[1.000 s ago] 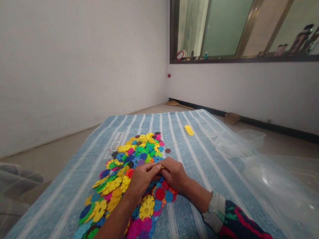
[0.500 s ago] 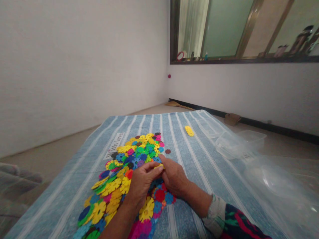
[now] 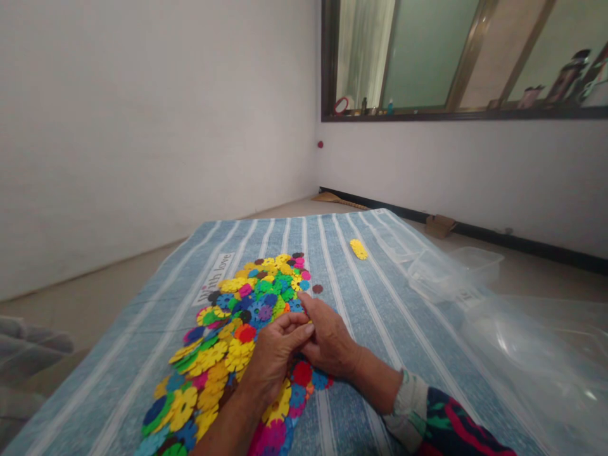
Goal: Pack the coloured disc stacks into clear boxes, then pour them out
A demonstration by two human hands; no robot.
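Note:
A long pile of flower-shaped plastic discs (image 3: 204,358) in yellow, green, blue, red and pink lies on the striped cloth. Over its right side, my left hand (image 3: 274,351) and my right hand (image 3: 330,335) meet, fingertips pressed together. Whatever they pinch is almost wholly hidden by the fingers; only a trace of yellow shows between them. Beyond the hands, a yellow piece made of joined discs (image 3: 358,249) rests by itself on the cloth. One brown disc (image 3: 318,289) lies just right of the pile.
Clear plastic boxes (image 3: 437,275) stand along the right side of the striped cloth (image 3: 380,329), with a large transparent container (image 3: 536,354) nearer. A "With love" label (image 3: 216,277) is at the pile's left. A broom (image 3: 332,198) and cardboard (image 3: 439,225) lie on the floor beyond.
The fingers have closed further over the yellow piece between them, which showed more before. The view has shifted slightly; the pile and the separate yellow piece have stayed in place on the cloth.

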